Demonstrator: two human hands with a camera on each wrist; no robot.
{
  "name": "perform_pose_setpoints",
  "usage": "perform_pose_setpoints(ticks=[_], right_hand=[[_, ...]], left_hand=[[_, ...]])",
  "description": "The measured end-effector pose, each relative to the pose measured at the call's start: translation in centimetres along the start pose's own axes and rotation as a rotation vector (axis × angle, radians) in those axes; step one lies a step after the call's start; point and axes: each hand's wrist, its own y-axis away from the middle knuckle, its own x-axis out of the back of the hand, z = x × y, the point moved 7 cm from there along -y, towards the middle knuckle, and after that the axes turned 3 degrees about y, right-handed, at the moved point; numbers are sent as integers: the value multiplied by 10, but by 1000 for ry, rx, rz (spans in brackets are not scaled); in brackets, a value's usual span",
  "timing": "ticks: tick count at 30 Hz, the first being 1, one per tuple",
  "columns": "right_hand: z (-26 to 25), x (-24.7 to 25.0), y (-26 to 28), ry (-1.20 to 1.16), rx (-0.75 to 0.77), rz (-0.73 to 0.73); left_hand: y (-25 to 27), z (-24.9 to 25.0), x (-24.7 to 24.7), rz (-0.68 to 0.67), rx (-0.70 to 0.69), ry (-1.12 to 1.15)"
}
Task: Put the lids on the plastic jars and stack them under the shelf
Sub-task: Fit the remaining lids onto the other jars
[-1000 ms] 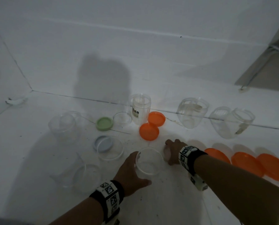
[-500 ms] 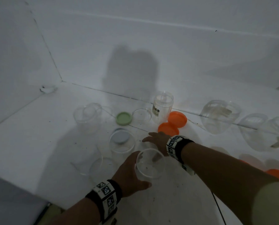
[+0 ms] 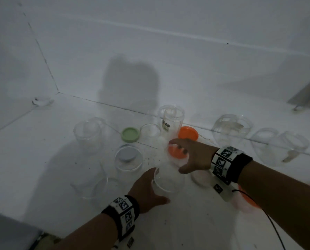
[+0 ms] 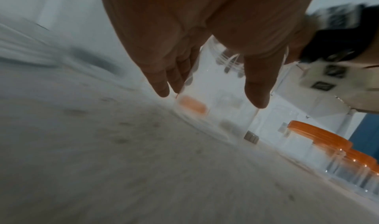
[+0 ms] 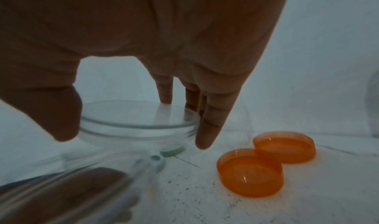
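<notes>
My left hand [image 3: 150, 186] grips an open clear plastic jar [image 3: 168, 181] that stands on the white floor, thumb on its near side and fingers on its left. The left wrist view shows the left hand [image 4: 211, 96] wrapped round this jar [image 4: 225, 85]. Just beyond the jar, my right hand [image 3: 186, 156] hovers with spread fingers over an orange lid [image 3: 175, 153] and holds nothing. A second orange lid [image 3: 188, 132] lies behind it. In the right wrist view the right hand [image 5: 133, 140] hangs left of both orange lids [image 5: 250, 172].
Several more open clear jars stand around, among them a tall labelled one [image 3: 172, 120] and round ones [image 3: 231, 129] by the wall. A green lid [image 3: 130, 134] and a grey-blue lid [image 3: 127, 154] lie left. Orange-lidded jars [image 4: 320, 135] stand to the right.
My right hand has moved from the right side of the held jar to beyond it, over the orange lid. The left hand has kept its grip on the jar.
</notes>
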Motion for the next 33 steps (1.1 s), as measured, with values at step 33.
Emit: perform_pose_setpoints(ticks=[33], right_hand=[[-12, -18, 43, 417, -85, -148]], left_hand=[[-35, 39, -39, -149, -38, -29]])
